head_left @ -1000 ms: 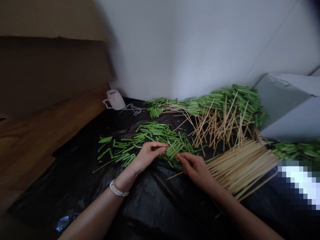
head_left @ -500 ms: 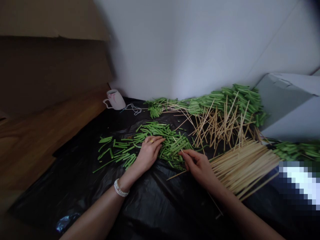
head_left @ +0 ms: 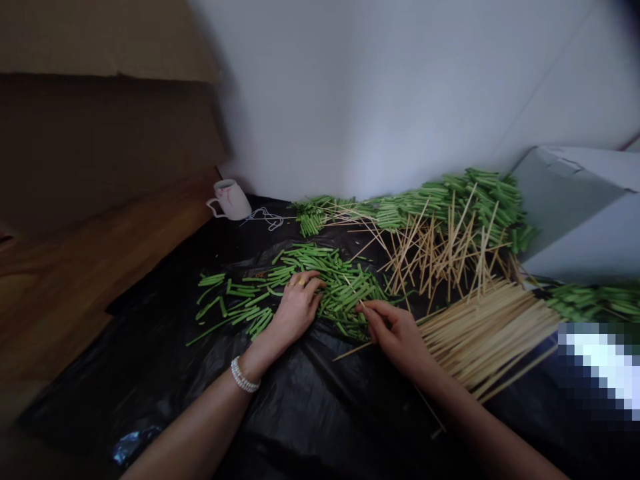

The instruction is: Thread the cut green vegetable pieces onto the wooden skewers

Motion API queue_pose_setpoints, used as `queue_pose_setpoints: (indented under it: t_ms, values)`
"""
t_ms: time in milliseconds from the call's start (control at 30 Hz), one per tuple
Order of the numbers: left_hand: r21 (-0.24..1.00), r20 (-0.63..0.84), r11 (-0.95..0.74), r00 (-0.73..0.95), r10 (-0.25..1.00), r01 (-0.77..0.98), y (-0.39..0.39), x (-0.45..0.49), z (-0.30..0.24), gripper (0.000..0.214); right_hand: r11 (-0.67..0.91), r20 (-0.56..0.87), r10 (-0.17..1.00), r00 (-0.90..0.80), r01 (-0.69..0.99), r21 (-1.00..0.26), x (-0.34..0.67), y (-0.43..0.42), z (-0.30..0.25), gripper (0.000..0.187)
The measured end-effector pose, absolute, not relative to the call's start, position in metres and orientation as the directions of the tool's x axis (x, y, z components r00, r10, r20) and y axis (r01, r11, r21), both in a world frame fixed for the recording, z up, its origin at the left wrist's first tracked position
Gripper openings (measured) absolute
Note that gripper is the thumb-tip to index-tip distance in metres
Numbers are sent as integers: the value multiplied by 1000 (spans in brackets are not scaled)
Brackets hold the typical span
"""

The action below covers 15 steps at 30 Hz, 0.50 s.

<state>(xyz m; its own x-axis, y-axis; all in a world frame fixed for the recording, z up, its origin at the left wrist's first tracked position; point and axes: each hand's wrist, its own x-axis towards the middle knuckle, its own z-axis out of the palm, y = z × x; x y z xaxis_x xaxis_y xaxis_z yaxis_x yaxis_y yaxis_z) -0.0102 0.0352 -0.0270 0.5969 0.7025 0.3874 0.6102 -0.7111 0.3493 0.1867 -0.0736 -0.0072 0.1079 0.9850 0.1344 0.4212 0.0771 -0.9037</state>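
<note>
My left hand [head_left: 299,305], with rings and a beaded bracelet, rests on a loose pile of cut green stem pieces [head_left: 345,300]. Its fingers are bent and slightly apart; I make out nothing held in them. Between the thumb and fingers of my right hand [head_left: 395,333] is a thin wooden skewer [head_left: 353,289]. Its pointed end reaches up and left over the green pile, with no piece visible on it. The far end of a stick shows below my right forearm. Another skewer [head_left: 350,352] lies near the pile's lower edge.
A thick bundle of bare skewers [head_left: 493,333] lies to the right. Behind it, skewers loaded with green pieces [head_left: 450,200] are stacked against the white wall [head_left: 300,100]. A white mug [head_left: 233,201] and earphones [head_left: 270,218] sit at back left on black plastic sheeting [head_left: 175,373].
My left hand's fingers have drawn back slightly and bent more on the green pile. My right hand has barely moved and still holds the skewer.
</note>
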Motion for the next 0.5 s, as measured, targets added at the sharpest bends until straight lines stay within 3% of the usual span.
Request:
queue_pose_setpoints:
  t_ms: [133,500]
  values:
    - [326,328,-732,654,681,599,35,-10,-34,42,83,136,986,101,414,-906,187,-74,-7,34]
    - [393,432,-649,493,756,651,37,-14,-23,12,81,129,988,87,418,-905,186,-73,-7,34]
